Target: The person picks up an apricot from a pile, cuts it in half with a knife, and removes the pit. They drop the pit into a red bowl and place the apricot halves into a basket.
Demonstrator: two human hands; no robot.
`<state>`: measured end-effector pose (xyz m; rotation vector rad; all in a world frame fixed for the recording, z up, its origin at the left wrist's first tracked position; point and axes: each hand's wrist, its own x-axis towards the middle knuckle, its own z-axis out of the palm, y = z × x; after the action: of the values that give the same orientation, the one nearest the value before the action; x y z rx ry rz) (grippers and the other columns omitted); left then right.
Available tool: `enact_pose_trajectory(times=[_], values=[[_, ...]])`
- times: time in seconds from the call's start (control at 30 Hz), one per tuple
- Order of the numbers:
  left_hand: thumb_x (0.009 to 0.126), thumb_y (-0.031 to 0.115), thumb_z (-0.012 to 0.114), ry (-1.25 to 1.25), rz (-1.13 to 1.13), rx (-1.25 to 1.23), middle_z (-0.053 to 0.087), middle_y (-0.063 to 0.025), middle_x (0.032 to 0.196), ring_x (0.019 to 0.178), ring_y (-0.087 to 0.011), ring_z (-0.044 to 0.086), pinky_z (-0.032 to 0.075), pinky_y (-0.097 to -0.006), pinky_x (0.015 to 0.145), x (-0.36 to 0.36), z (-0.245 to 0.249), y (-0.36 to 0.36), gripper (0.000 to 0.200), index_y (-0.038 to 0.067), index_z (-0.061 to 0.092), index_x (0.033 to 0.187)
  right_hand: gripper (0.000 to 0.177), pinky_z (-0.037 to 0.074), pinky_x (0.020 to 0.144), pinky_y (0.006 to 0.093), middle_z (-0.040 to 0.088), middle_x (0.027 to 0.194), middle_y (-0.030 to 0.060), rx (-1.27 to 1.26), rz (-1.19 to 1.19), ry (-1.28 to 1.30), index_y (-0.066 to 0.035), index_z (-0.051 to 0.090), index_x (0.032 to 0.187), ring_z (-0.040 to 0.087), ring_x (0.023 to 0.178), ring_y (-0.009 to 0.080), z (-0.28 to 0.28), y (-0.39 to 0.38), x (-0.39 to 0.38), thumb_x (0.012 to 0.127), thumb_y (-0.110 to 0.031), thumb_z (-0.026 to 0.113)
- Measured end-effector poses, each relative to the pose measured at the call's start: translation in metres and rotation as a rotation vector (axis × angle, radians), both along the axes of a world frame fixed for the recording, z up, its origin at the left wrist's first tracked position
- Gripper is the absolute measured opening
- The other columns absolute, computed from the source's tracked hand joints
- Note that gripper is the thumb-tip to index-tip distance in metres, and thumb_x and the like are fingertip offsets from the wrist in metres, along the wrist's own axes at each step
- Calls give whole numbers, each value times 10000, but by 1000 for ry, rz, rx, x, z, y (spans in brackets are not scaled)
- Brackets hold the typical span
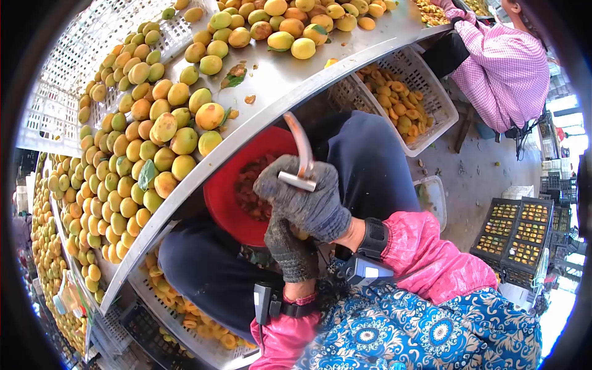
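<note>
My right hand [308, 197], in a grey knitted glove, is closed around a curved metal pitting knife [300, 143] with a short silver crosspiece. Its blade points up and away, smeared orange. Just below and touching it, my left hand [290, 250], in a darker soiled glove, has its fingers curled. A sliver of yellow-green apricot [300, 234] shows between the two hands; most of it is hidden. Beneath them, between my knees, stands a red basin [219, 200] holding wet reddish-brown apricot pits [251, 185].
A metal-edged table [271, 83] curves ahead, heaped with whole apricots [132, 166]. White crates of halved apricots stand under it, one [441, 117] right and one [185, 339] left. Another person [502, 74] sits at upper right. Black crates [515, 237] are stacked at right.
</note>
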<state>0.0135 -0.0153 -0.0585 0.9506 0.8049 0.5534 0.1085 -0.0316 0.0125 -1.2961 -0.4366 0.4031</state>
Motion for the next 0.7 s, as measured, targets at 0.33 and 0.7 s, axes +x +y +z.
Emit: enact_pose_trajectory(times=[0.33,0.7], values=[[652,-10,709,98,-89,218,624,-78,798,741,-203,622,482,-306,679,-7,9,5,326,46,568,942,133,447,501,191,635,713,-16,51,-31,370,-37,659,879,548,574,27,18,-7,9,836,-149,718],[858,147,583,143,-180,765,654,-117,839,799,-220,640,500,-322,668,-20,-33,5,240,3,606,1048,161,482,703,225,659,802,-2,44,12,-100,-67,672,1002,597,750,63,-30,-4,-19,843,-90,689]])
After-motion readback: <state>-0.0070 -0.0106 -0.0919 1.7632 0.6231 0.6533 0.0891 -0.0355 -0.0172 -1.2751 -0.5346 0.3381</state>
